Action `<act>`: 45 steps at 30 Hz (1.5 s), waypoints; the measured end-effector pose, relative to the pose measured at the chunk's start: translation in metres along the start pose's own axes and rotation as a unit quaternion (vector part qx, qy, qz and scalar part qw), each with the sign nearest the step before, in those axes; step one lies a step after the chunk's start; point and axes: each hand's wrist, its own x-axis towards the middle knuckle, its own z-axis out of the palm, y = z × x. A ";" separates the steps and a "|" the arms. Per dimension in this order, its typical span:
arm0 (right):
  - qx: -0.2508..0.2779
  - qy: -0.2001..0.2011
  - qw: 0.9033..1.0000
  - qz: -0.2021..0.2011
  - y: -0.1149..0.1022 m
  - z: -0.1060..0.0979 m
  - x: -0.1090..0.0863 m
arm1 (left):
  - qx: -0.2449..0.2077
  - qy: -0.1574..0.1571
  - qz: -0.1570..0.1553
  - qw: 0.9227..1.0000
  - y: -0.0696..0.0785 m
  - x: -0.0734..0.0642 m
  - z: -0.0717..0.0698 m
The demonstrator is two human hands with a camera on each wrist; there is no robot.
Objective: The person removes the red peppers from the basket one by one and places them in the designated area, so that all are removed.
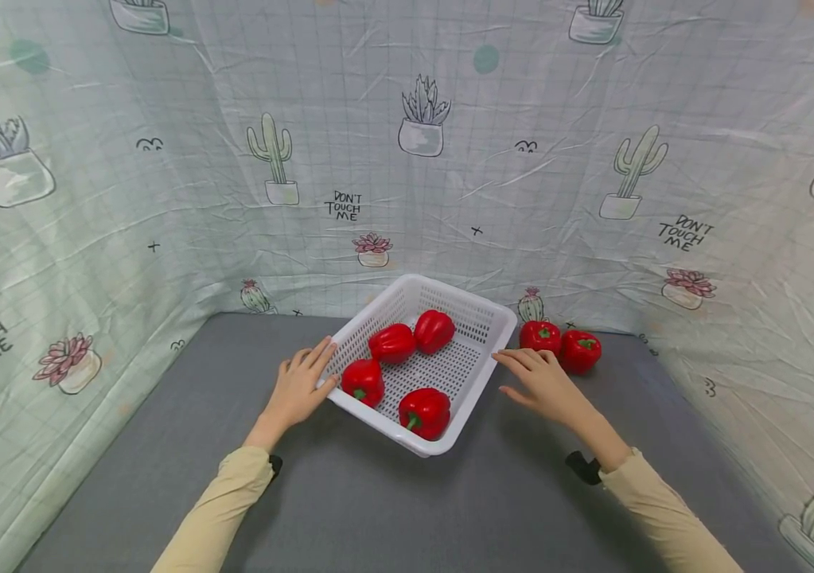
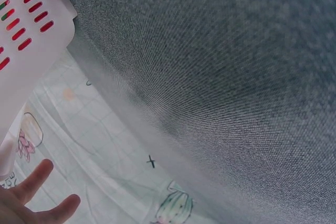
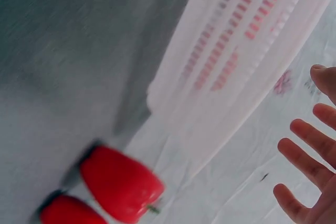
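A white perforated plastic basket [image 1: 478, 374] sits at an angle on the grey surface. In it lie several red bell peppers, one of them a near pepper [image 1: 424, 413] with a green stem. My left hand [image 1: 297, 387] is at the basket's left rim, its fingertips and thumb right at the edge. In the left wrist view two fingers [image 2: 60, 211] stick out straight, away from the basket wall. My right hand [image 1: 543, 384] hovers beside the right rim with fingertips close to it. The right wrist view shows its fingers [image 3: 310, 156] spread and holding nothing.
Two more red bell peppers stand outside the basket at the back right, a left one [image 1: 539, 336] and a right one [image 1: 581, 352]. A cactus-printed cloth [image 1: 407, 191] hangs behind and at both sides of the grey tabletop [image 1: 378, 517].
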 end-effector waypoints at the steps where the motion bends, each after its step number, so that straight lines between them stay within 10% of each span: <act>1: 0.001 -0.003 1.000 -0.006 -0.003 0.000 0.002 | 0.000 -0.002 -0.001 1.000 0.000 0.000 0.000; 11: -0.002 -0.057 0.998 -0.015 -0.033 0.001 0.025 | -0.010 0.033 0.018 0.999 0.000 -0.002 0.001; 45: 0.022 -0.262 0.964 -0.038 -0.070 0.028 0.088 | 0.008 -0.010 -0.003 1.000 -0.001 0.000 -0.001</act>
